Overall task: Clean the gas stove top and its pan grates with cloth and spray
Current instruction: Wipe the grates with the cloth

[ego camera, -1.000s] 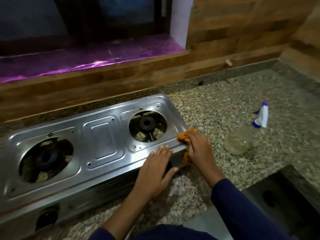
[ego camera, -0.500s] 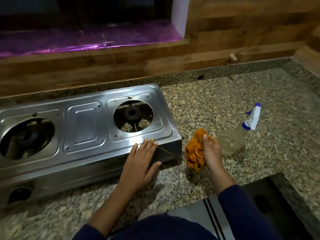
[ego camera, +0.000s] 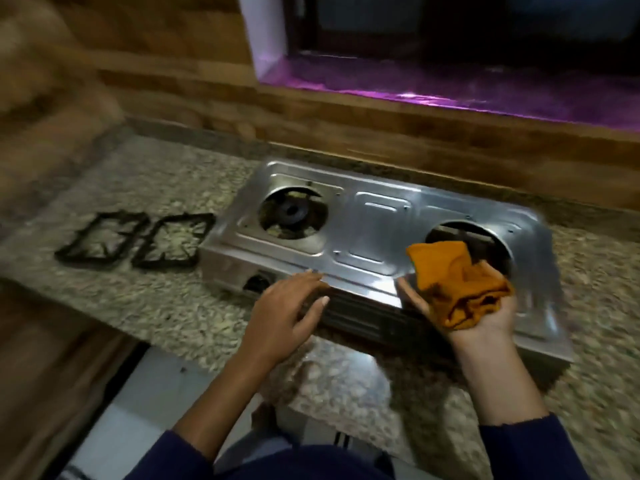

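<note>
The steel two-burner gas stove (ego camera: 375, 230) sits on the granite counter with both burner openings bare. Two black pan grates (ego camera: 135, 242) lie side by side on the counter left of it. My right hand (ego camera: 485, 317) is palm up over the stove's front right part and holds a bunched orange cloth (ego camera: 457, 282), which covers part of the right burner hole. My left hand (ego camera: 287, 313) hovers with fingers spread at the stove's front edge, near a knob opening, holding nothing. The spray bottle is out of view.
The speckled granite counter (ego camera: 156, 299) runs left and right of the stove. A wooden backsplash (ego camera: 346, 126) and a purple-lit window sill (ego camera: 450, 84) are behind. The counter's front edge drops to a pale floor (ego camera: 138, 403) at lower left. The frame is motion-blurred.
The view has swung left, bringing the grates in and losing the spray bottle. My right hand lifted the cloth from the counter beside the stove to above its right burner, palm up.
</note>
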